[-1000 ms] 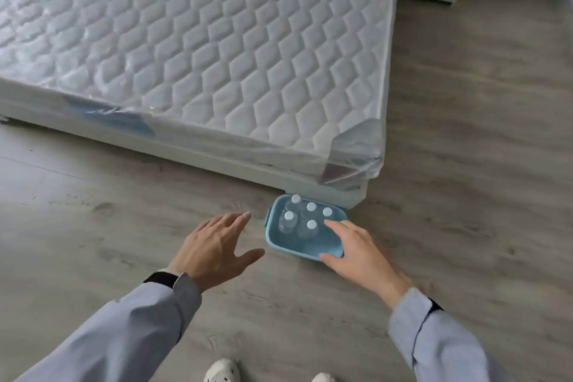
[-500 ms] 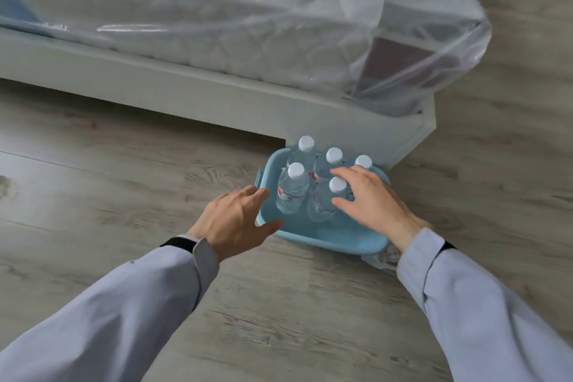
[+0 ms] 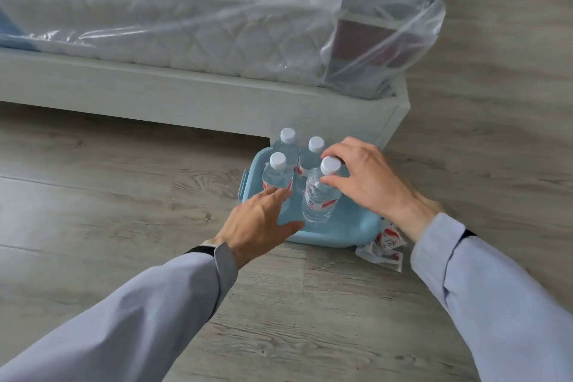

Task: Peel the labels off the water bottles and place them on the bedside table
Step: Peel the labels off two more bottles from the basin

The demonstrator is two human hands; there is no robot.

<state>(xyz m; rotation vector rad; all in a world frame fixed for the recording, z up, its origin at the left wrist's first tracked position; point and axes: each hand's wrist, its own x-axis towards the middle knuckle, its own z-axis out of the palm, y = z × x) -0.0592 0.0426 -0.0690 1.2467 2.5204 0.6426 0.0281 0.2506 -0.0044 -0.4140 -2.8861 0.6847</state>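
Floor by the bed holds your tub of still-labelled bottles; right fingers pinch the five-o'clock bottle, left fingers wide.

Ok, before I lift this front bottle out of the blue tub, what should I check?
1. Grip: ok. The right hand grips the front bottle round its white cap and neck.
2. Something to peel: ok. Its red-and-white label is on.
3. Spare hand: ok. The left hand is open and holds nothing, fingers at the blue tub, near-left side.
4. Clearance: cannot tell. The other bottles stand upright close by; whether any of them touches the front bottle is unclear.
5. Drop-off: cannot tell. The bedside table is not plainly in view.
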